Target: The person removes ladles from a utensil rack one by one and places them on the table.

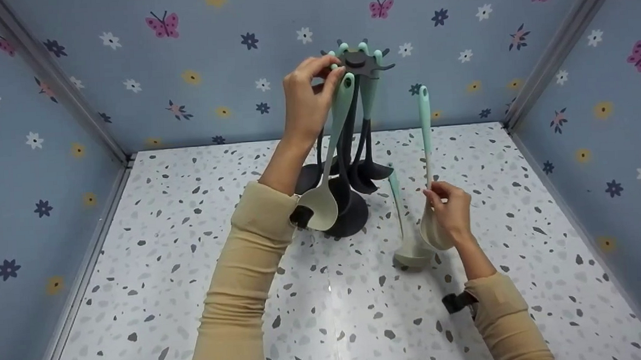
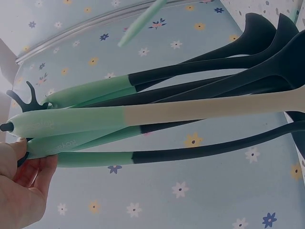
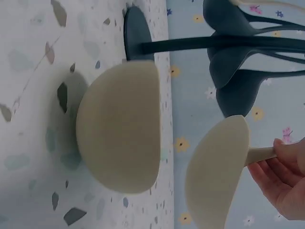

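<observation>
My left hand (image 1: 309, 95) is at the top of a dark utensil rack (image 1: 355, 63), thumb and fingers pinching the end of a mint-green utensil handle (image 2: 57, 145) by a hook. A cream spoon (image 1: 320, 202) with a mint handle hangs in front, the dark hook tip through its hole. My right hand (image 1: 451, 211) pinches another cream serving spoon (image 3: 214, 176) by its neck just above the shallow bowl, mint handle pointing up. Beside it on the tabletop is a deep cream ladle (image 1: 412, 255), its handle rising toward the back.
Several dark utensils (image 1: 372, 169) with mint handles hang around the rack's post. Its round dark base (image 1: 350, 217) stands on the speckled tabletop (image 1: 195, 296). Blue flowered panels (image 1: 228, 86) enclose the back and both sides.
</observation>
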`<state>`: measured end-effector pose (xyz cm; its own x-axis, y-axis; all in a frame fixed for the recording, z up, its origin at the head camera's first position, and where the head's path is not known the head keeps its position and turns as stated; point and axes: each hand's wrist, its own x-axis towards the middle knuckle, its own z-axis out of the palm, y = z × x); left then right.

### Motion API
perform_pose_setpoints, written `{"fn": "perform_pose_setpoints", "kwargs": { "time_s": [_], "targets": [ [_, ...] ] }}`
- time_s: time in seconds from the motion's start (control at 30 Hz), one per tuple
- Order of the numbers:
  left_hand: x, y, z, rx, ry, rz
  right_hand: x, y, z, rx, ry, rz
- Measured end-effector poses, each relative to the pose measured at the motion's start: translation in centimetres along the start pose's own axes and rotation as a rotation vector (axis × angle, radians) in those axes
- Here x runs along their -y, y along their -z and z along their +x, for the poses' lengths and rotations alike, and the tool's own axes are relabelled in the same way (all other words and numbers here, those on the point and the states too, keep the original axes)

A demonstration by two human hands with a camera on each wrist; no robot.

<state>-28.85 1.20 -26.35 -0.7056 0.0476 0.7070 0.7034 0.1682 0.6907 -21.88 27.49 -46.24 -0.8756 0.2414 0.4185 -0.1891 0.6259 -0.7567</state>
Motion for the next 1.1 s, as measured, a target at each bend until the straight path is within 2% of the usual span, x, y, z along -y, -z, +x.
{"fn": "perform_pose_setpoints", "kwargs": {
  "time_s": [0.23,0.67,0.97,1.1],
  "targets": [
    [0.0,0.0,0.1,0.0,-0.009,-0.001,-1.5,0.6,0.3,0.093,-0.156,-0.108],
    [0.2,-0.1,0.0,0.002,-0.025,0.003,-4.2,0.6,0.4,0.275,-0.361,-0.286],
    [0.1,-0.1,-0.1,0.006,-0.019,0.007,-5.3,0.2,0.3,0.336,-0.408,-0.345],
    [0.1,-0.1,-0.1,0.008,-0.025,0.021,-5.6,-0.1,0.2,0.365,-0.462,-0.35]
  ]
}}
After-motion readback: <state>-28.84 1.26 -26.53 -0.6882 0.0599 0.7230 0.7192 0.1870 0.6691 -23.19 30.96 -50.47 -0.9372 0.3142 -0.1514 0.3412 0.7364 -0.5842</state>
